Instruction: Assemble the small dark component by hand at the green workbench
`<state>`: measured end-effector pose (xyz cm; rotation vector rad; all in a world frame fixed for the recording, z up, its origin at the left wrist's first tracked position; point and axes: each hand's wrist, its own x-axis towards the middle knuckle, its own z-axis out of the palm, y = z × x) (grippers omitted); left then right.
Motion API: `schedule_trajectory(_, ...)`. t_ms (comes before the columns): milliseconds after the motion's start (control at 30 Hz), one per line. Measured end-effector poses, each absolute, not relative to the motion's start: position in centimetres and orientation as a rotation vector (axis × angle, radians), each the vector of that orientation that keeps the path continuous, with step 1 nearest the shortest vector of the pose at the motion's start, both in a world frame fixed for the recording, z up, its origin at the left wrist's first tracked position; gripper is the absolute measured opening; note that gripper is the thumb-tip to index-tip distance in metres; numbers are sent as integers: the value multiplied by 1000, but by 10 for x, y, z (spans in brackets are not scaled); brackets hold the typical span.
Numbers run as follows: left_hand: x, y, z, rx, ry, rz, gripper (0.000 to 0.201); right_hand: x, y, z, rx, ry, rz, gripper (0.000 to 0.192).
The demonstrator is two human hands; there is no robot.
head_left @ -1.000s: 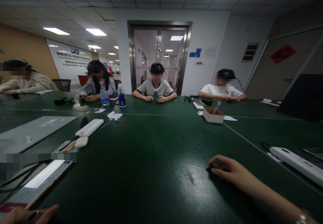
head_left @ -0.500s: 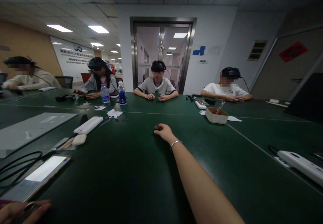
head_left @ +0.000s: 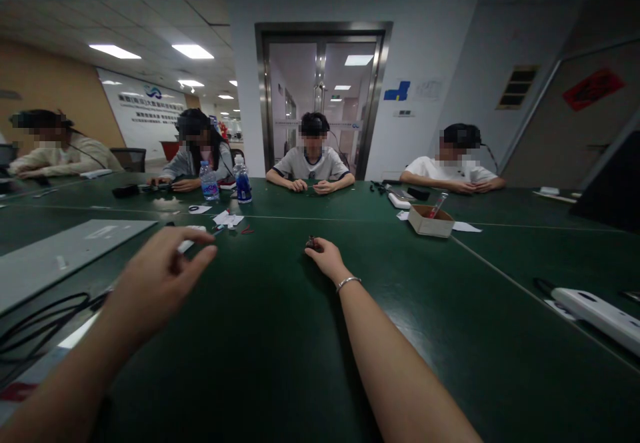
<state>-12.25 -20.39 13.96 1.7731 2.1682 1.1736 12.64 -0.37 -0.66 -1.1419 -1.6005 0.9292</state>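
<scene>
Out over the middle of the green table (head_left: 240,336), my right hand (head_left: 327,258) is closed on a small dark object (head_left: 310,243) with a metallic look. Most of that object lies behind my fingers, and its kind cannot be made out. A silver bracelet (head_left: 349,283) circles my right wrist. My left hand (head_left: 155,276) is raised over the left part of the table, thumb and forefinger apart, with nothing visible between them. Beneath it are a white power strip (head_left: 193,236), mostly covered, and a phone with a bright screen (head_left: 77,333), partly hidden by my forearm.
A small box (head_left: 431,223) holding a tube stands ahead on the right. Two bottles (head_left: 243,183) and paper scraps (head_left: 227,219) lie farther off. A grey board (head_left: 80,250) and black cables (head_left: 45,323) are at left, another power strip (head_left: 595,316) at right. Several people sit opposite.
My left hand has risen from the lower left corner and moved forward and right, over the power strip and phone. My right hand stays on the small dark object. The view has shifted slightly.
</scene>
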Motion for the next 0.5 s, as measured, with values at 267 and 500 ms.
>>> schedule_trajectory(267, -25, -42, 76, 2056, 1576, 986, 45, 127, 1, -9, -1204, -1646, 831, 26)
schedule_trajectory(500, -5, -7, 25, 2169, 1291, 1240, 21, 127, 9, -7, -1258, -1797, 694, 22)
